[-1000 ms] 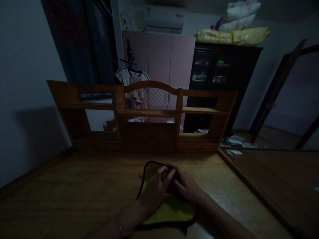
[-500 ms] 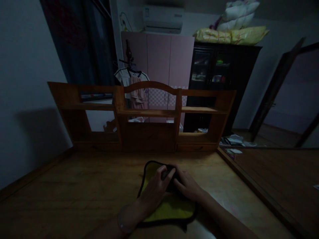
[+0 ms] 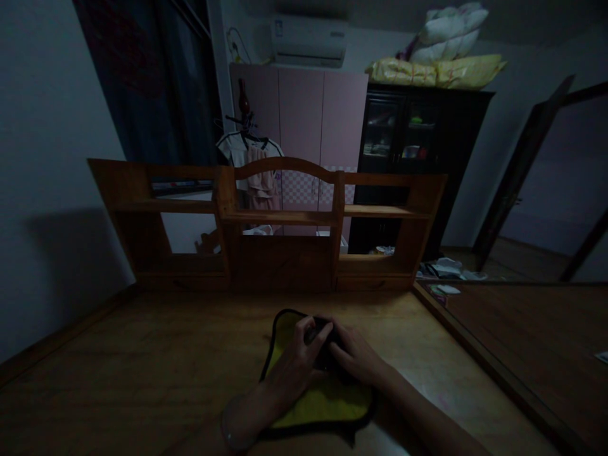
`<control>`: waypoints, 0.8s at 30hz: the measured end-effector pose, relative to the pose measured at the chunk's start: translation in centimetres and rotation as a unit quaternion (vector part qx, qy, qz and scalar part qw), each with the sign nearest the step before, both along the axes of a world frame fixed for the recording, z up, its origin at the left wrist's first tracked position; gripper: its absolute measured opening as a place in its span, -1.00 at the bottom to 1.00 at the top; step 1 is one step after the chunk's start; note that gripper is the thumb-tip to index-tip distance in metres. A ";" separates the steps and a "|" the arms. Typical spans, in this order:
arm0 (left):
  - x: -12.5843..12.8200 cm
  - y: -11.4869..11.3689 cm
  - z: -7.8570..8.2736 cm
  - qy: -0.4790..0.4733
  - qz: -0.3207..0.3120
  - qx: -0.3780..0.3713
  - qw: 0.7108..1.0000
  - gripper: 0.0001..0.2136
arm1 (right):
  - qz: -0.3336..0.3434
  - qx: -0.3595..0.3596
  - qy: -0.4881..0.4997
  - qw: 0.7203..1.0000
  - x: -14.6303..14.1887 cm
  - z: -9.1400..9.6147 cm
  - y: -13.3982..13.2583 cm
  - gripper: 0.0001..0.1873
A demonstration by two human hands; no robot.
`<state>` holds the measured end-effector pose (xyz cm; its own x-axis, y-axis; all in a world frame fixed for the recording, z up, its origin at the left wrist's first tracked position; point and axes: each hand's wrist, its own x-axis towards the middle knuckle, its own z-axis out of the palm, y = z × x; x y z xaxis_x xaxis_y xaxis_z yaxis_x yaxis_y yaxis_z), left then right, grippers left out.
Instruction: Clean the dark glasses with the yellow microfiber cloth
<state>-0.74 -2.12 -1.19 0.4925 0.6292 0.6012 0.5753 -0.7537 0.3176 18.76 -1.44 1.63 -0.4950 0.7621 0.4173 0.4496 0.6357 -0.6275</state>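
A yellow-green cloth [image 3: 332,402] with a dark edging lies on the pale wooden surface in front of me. Over its upper part, both hands close round a small dark object [image 3: 325,360], whose kind I cannot make out in the dim light. My left hand [image 3: 297,358] grips it from the left, thumb and fingers curled about its top. From the right, my right hand [image 3: 354,351] wraps the far side, its fingers mostly hidden. A thin bracelet [image 3: 227,427] circles my left wrist.
A wooden shelf unit [image 3: 280,216] with small drawers spans the back of the wooden surface [image 3: 142,354]. A white wall [image 3: 52,209] rises on the left. A raised wooden edge [image 3: 475,358] runs along the right. Beyond stand a pink wardrobe [image 3: 300,120] and a dark cabinet [image 3: 427,158].
Both hands stay on the dark object, with only a slight shift of the fingers. The cloth lies as before, and the whole view has tilted a little.
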 end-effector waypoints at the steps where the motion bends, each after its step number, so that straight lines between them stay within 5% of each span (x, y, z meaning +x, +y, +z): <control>1: 0.0 0.0 0.0 -0.003 0.001 -0.001 1.000 0.05 | 0.004 0.001 0.004 1.000 0.0 0.0 0.0 -0.36; 24: 0.0 0.0 0.9 -0.005 -0.041 -0.019 0.999 0.04 | 0.012 -0.003 0.006 1.000 -0.1 0.2 0.0 -0.42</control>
<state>-0.74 -2.14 -0.28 0.5366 0.6105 0.5826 0.5094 -0.7847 0.3532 18.62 -1.46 1.79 -0.5084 0.7526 0.4185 0.4261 0.6422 -0.6372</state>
